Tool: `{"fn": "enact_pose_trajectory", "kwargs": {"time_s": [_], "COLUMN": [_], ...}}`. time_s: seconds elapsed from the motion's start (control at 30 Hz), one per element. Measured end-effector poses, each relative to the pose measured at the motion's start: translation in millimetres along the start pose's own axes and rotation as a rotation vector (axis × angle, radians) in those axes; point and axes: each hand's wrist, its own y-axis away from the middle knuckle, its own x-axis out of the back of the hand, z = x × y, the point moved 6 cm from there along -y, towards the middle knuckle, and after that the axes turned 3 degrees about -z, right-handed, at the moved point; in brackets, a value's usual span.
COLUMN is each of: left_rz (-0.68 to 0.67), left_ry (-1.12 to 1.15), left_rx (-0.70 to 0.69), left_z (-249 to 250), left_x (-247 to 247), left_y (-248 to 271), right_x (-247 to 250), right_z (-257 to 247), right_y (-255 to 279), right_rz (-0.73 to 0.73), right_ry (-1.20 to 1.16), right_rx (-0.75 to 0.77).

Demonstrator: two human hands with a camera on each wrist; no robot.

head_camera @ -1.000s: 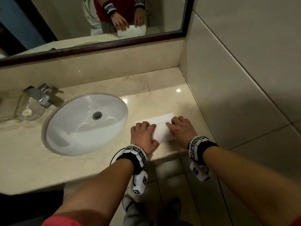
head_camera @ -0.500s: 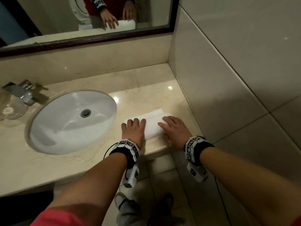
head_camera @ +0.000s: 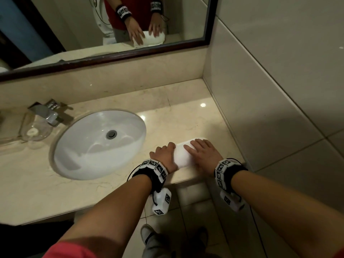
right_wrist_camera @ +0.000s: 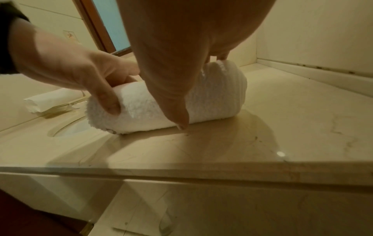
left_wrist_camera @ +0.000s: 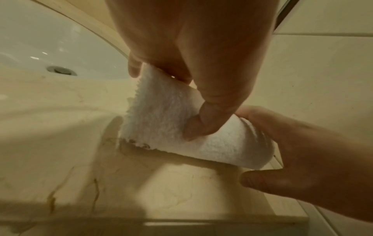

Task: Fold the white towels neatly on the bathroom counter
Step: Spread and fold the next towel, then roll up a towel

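A white towel [head_camera: 183, 157] lies as a short thick roll on the beige marble counter [head_camera: 186, 112], close to the front edge and right of the sink. My left hand [head_camera: 163, 155] holds its left end; in the left wrist view the thumb [left_wrist_camera: 203, 121] presses into the terry cloth [left_wrist_camera: 161, 111] with fingers on the far side. My right hand [head_camera: 202, 153] arches over the right part. Its thumb [right_wrist_camera: 179, 118] comes down the front of the roll [right_wrist_camera: 218, 95], and its fingers reach over the far top.
The white oval sink [head_camera: 83, 146] sits left of the towel, with a chrome faucet [head_camera: 46, 112] and a glass soap dish [head_camera: 35, 131] beyond. A tiled wall [head_camera: 279, 108] bounds the counter on the right, a mirror [head_camera: 55, 25] behind. Crumpled white paper [right_wrist_camera: 38, 102] lies far left.
The towel has gone from a flat folded strip to a narrower, rounder roll. My right hand has moved up onto it, and both hands have closed in on it.
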Motion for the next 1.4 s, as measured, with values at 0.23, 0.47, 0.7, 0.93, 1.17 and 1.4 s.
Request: {"fn": "enact_pose_trajectory", "kwargs": {"time_s": [0.23,0.47,0.7,0.93,1.17,1.4], "left_rz": [-0.025,-0.041,-0.101,-0.12,-0.063,0.266], "left_ry": [-0.18,-0.283,-0.271,-0.174,-0.202,-0.061], "left_rx": [-0.053,-0.081,-0.082,-0.085,-0.104,-0.018], "left_z": [-1.9,-1.6,-9.3,-15.4,-16.4,-12.3], "left_x": [11.1,13.4,9.4,8.2,12.9,75.5], "left_y": [-12.8,-23.8,-36.6,-41.2,-36.2,-21.2], "right_x": [-6.9,-7.5,-10.5,-8.3,-3.0,23.6], "right_z": [6.1,13.4,16.7,17.3,15.8,26.4], "right_y": [-19.9,-43.8,-60.3,-65.8,-62.0,-50.8], "right_rz": [-0.118,-0.201,-0.215,-0.192,-0.224,-0.311], "right_ry": [0.047,0.038,0.041,0.041,-0.053,-0.654], "right_rx": [-0.067,-0.109,-0.127,-0.137,-0.193,-0.442]}}
